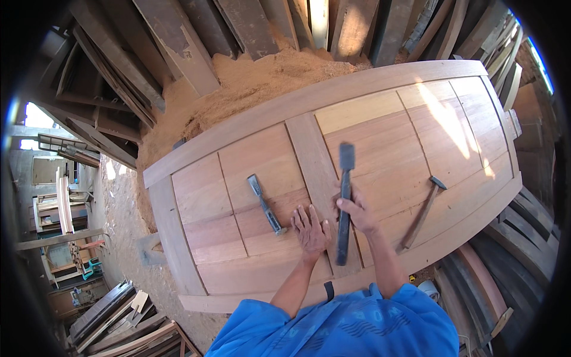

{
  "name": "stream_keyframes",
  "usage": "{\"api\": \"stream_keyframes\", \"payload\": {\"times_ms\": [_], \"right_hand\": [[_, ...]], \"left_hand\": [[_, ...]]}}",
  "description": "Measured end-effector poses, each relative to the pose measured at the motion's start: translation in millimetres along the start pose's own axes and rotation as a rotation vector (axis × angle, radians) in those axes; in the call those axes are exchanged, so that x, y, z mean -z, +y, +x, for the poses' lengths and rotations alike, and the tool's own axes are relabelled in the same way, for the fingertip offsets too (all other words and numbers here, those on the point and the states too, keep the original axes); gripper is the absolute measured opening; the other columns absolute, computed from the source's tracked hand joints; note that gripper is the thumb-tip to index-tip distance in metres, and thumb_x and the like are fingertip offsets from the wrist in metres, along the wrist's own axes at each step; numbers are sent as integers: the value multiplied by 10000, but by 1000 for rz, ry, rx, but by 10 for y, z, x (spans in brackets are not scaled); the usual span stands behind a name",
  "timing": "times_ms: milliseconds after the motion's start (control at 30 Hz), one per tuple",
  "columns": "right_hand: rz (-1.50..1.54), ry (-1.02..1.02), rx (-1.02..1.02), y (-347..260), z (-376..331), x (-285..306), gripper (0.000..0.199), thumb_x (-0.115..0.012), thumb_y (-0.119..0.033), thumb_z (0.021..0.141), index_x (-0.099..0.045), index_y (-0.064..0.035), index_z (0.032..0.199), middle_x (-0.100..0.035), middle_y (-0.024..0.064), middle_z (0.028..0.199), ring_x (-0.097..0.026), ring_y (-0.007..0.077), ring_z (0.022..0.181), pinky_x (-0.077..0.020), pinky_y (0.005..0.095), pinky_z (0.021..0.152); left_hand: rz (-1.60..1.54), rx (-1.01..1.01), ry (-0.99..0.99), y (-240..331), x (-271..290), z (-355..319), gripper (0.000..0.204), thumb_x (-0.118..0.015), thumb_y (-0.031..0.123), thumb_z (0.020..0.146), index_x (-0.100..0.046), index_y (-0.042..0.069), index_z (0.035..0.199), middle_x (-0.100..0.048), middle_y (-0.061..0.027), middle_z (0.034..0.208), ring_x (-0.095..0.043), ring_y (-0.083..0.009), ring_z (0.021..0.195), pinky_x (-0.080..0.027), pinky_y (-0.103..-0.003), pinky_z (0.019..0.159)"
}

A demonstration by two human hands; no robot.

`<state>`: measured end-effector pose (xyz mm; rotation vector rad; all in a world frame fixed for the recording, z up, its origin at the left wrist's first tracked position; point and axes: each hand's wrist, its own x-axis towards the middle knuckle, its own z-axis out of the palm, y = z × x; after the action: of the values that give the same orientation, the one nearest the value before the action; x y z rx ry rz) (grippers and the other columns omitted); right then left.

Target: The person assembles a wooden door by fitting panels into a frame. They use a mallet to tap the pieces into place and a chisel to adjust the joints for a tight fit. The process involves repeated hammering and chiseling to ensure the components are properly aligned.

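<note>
A large wooden door panel (380, 149) lies flat in front of me, with a frame and grooved inner boards. My left hand (311, 233) rests on it with fingers spread, holding nothing. Over the wide middle rail, my right hand (355, 208) grips a dark, wide-bladed chisel (343, 238), its broad end pointing away from me. Left of my left hand lies a second dark tool, narrow and chisel-like (264, 202); its exact kind is unclear. To the right of my right hand, a hammer (423, 209) with a wooden handle lies on the boards.
Sawdust (250, 83) is heaped beyond the panel, where upright planks (178, 44) lean. Curved dark timbers (476, 285) are stacked close on the right. Wood offcuts (113, 318) lie on the floor at lower left. Wooden frames (59, 205) stand farther left.
</note>
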<state>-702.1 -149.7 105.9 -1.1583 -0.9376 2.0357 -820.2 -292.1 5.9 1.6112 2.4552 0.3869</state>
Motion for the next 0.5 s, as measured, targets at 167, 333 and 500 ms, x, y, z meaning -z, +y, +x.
{"api": "stream_keyframes", "payload": {"times_ms": [167,333,500], "right_hand": [[-893,347,229,204,501,457,417,-730,-252,872,-549,55,1089,-651,241,908,-646,453,770,-550,500,745],[-1067,340,-5,395,542,528,517,-748,-331,834,-592,68,1122,-685,313,962,-679,479,935,-540,519,816],[-1080,246,-27,528,560,456,518,-755,-347,830,-607,62,1112,-693,320,1025,-678,477,1000,-542,524,856]], "left_hand": [[-16,1,3,-42,-45,-46,710,-556,374,958,-413,-25,1527,-278,-346,1597,-203,-524,1493,-128,-644,1214],[23,-1,-21,-73,-95,-29,705,-538,387,977,-393,-9,1543,-258,-345,1604,-199,-520,1494,-119,-635,1211],[46,0,-27,-81,-114,-24,735,-561,416,967,-373,33,1566,-251,-319,1623,-191,-499,1507,-112,-632,1220]]}}
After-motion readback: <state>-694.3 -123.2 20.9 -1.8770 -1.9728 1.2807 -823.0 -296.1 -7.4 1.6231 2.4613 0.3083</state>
